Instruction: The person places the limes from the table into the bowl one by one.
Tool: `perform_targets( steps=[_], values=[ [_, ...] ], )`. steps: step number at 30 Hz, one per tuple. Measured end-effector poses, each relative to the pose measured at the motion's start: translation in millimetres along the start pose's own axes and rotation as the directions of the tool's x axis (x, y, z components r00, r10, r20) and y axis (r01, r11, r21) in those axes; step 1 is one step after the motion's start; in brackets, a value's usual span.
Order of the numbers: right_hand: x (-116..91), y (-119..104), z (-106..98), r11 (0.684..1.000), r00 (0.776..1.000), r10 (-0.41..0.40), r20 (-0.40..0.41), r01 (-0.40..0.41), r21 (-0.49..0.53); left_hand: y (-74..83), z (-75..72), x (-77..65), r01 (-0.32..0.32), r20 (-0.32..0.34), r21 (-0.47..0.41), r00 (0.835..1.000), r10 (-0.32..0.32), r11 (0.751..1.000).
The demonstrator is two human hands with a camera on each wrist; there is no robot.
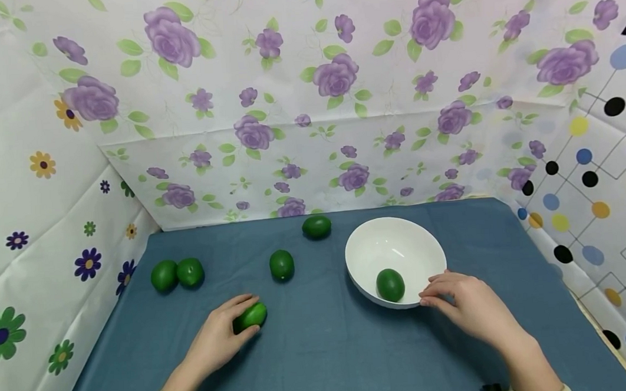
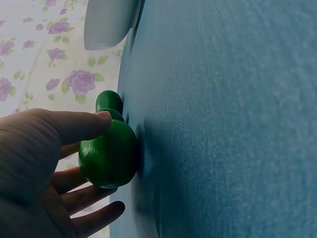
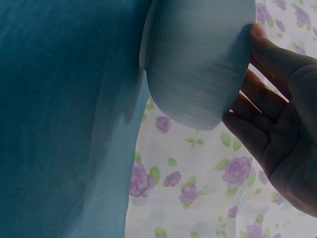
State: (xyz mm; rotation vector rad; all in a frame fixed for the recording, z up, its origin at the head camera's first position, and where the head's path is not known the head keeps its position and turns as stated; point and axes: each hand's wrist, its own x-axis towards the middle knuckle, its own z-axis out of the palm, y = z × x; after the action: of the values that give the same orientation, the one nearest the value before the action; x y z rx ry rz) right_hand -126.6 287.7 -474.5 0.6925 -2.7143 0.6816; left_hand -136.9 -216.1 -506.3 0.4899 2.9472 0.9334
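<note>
My left hand reaches around a green lime on the cloth, thumb on the near side and fingers on the far side. In the left wrist view the thumb lies against that glossy lime, while the lower fingers are spread beneath it. At the right, my right hand holds the rim of a white bowl by its near right edge. The right wrist view shows the thumb and fingertips along the rim of the bowl. One lime lies inside the bowl.
Two limes sit side by side at the left. Another lime lies mid-table, and one more lime is near the back edge. A blue cloth covers the table, with a flowered curtain behind and patterned sheets at both sides.
</note>
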Motion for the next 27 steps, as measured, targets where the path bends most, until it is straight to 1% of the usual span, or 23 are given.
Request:
perform_targets(
  steps=[4, 13, 27],
  values=[
    [1.4, -0.6, -1.5, 1.000, 1.000, 0.004, 0.010, -0.003, -0.009, 0.0, 0.1, -0.2, 0.017, 0.009, -0.002, 1.000, -0.017, 1.000],
    [2.1, -1.6, -1.4, 0.999, 0.998, 0.035, 0.044, -0.035, -0.018, -1.9, 0.9, -1.2, 0.019, 0.001, -0.026, 1.000, -0.019, 0.999],
    [2.3, -1.1, -1.0, 0.999, 0.998, 0.038, 0.045, -0.037, -0.021, -1.8, 3.5, -0.8, 0.013, -0.003, -0.048, 1.000, -0.013, 0.999]
  ],
)
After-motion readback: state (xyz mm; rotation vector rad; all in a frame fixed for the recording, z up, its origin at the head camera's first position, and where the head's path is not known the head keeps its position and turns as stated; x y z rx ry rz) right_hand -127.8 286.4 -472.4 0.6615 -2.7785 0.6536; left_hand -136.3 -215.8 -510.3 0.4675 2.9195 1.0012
